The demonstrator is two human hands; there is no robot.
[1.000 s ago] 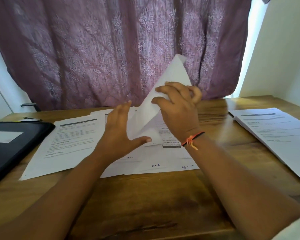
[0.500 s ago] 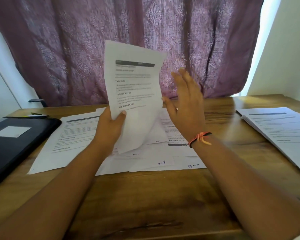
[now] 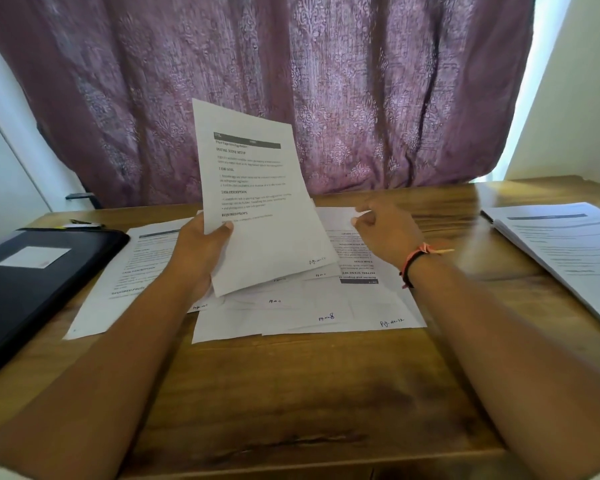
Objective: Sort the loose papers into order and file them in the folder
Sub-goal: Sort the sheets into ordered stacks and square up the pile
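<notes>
left hand [image 3: 201, 247]: grips printed sheet [image 3: 257, 202] at lower left edge, thumb on front, sheet raised above the spread | right hand [image 3: 385, 230]: fingers curled over loose sheets [image 3: 326, 313], grip unclear, blurred | loose sheets: overlapping on wooden table [image 3: 291, 393], handwritten page numbers at lower corners | black folder [image 3: 32, 271]: closed, flat, left of sheets | paper stack [image 3: 561, 251]: right table edge, well apart

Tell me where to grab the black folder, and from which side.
Grip the black folder by its long right edge near the rounded far corner, fingers coming from the right. It lies flat and closed, its left side out of view, so that edge looks most exposed.
</notes>
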